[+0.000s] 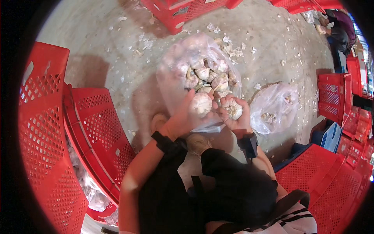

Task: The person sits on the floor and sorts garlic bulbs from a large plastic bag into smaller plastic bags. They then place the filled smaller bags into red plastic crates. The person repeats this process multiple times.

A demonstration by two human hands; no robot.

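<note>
My left hand (187,115) holds a white garlic bulb (201,104), its smooth side facing up. Beside it, my right hand (237,118) grips a second garlic bulb (232,108) with its root end turned towards me. Both hands are over the near edge of a large clear plastic bag (172,79), which stands open on the floor. Several purple-tinged garlic bulbs (219,82) with stem stubs fill the bag. To the right of my right hand lies a smaller clear plastic bag (277,108) with some trimmings inside.
Red perforated plastic crates stand at the left (96,117), the far side (190,14) and the right (309,172). Garlic skins (233,51) litter the concrete floor (122,58). Another person (340,32) is at the far right, near a blue crate (331,137).
</note>
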